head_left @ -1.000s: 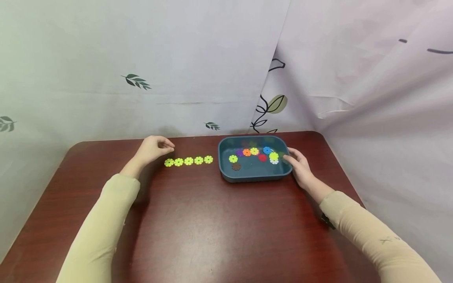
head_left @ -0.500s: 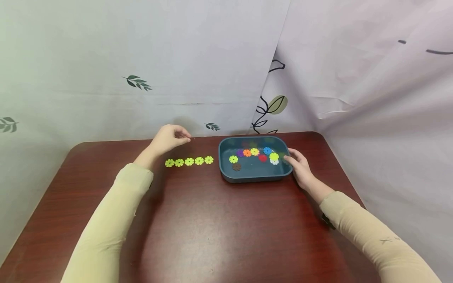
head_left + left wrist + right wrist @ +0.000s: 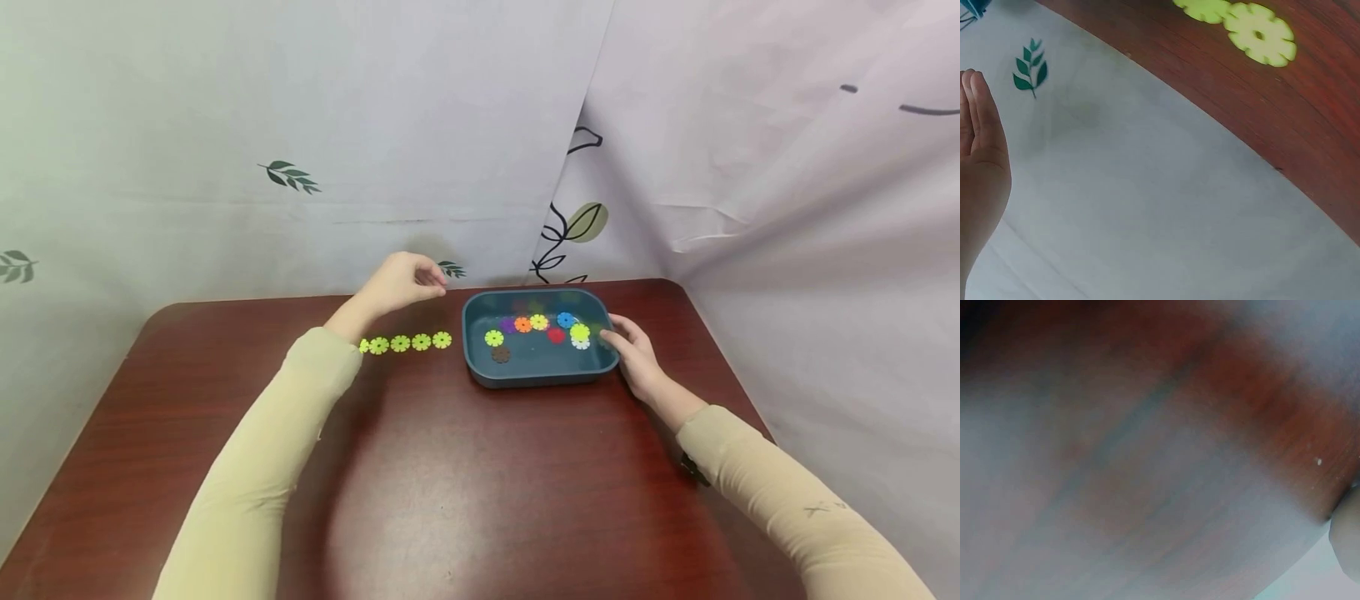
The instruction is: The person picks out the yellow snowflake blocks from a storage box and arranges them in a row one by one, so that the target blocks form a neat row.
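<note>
My left hand (image 3: pixel 405 282), with loosely bent fingers and nothing visible in them, hovers near the table's back edge, left of the tray. In the left wrist view only part of that hand (image 3: pixel 984 125) shows. Below it runs a row of yellow-green flower-shaped plastic discs (image 3: pixel 401 342); my sleeve partly covers the leftmost one. My right hand (image 3: pixel 636 352) grips the right end of a dark blue-green tray (image 3: pixel 540 377), thumb over the rim. Inside lie several similar discs, among them an orange one (image 3: pixel 522 325), a red one (image 3: pixel 556 335) and a brown one (image 3: pixel 501 355).
The dark red-brown wooden table (image 3: pixel 450 483) has rounded back corners. A pale cloth with leaf prints (image 3: pixel 375 125) hangs behind it and along the right side. The right wrist view is mostly blurred table surface (image 3: pixel 1260 406).
My left hand has lifted from the left end of the disc row and moved right toward the tray, its sleeve now over the leftmost disc. The right hand and tray stay put.
</note>
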`<control>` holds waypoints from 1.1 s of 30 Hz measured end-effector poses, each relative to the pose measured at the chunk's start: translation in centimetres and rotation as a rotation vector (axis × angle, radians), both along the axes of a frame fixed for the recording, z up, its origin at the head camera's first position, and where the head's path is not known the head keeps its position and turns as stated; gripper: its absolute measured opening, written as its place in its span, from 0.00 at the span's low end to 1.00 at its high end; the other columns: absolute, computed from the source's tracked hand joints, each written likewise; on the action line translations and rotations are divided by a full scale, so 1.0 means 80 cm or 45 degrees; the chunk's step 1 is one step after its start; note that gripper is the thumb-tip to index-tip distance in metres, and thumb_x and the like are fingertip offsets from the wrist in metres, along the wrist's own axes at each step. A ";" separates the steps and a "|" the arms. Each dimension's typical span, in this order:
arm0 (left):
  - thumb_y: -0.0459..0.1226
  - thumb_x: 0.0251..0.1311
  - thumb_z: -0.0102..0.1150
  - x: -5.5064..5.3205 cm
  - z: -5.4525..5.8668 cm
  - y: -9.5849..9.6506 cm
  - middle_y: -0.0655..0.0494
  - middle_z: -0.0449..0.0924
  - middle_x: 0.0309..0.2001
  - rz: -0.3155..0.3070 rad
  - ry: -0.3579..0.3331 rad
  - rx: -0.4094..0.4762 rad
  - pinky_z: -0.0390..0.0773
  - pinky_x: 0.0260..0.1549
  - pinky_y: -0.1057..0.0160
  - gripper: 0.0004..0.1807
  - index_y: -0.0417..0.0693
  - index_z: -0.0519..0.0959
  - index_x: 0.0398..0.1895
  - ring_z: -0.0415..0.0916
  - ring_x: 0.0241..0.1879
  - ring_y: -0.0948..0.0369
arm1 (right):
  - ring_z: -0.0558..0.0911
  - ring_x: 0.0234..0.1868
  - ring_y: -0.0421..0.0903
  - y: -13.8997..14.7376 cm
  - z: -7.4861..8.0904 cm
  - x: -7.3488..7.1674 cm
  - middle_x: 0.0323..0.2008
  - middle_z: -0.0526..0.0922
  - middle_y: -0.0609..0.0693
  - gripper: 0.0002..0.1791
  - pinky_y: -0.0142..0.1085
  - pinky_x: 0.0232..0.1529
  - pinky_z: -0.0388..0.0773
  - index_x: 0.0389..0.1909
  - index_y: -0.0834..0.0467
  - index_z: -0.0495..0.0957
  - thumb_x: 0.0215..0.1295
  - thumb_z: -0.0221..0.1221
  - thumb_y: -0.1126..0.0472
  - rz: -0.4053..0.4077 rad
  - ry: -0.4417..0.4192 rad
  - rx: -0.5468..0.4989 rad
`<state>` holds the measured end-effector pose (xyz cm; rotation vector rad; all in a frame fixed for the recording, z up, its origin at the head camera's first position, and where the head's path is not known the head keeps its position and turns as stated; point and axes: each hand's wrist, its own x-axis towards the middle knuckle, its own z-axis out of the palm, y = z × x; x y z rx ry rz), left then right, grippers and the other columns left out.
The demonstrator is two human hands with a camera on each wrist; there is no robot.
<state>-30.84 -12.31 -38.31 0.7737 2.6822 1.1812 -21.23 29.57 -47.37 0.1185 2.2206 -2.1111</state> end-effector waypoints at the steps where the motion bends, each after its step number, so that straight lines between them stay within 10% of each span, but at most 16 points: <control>1: 0.31 0.65 0.72 0.000 0.001 0.005 0.42 0.91 0.45 -0.020 -0.001 0.001 0.86 0.55 0.50 0.09 0.37 0.88 0.46 0.88 0.47 0.48 | 0.82 0.47 0.32 0.000 0.000 0.000 0.51 0.80 0.40 0.29 0.23 0.47 0.83 0.77 0.68 0.61 0.82 0.54 0.61 0.000 -0.001 0.001; 33: 0.30 0.65 0.71 0.004 -0.028 0.100 0.47 0.91 0.42 -0.331 0.025 -0.271 0.87 0.50 0.56 0.09 0.36 0.88 0.46 0.89 0.44 0.54 | 0.81 0.48 0.32 0.002 -0.003 -0.004 0.54 0.78 0.43 0.29 0.23 0.48 0.82 0.77 0.69 0.62 0.82 0.53 0.61 -0.004 0.004 0.015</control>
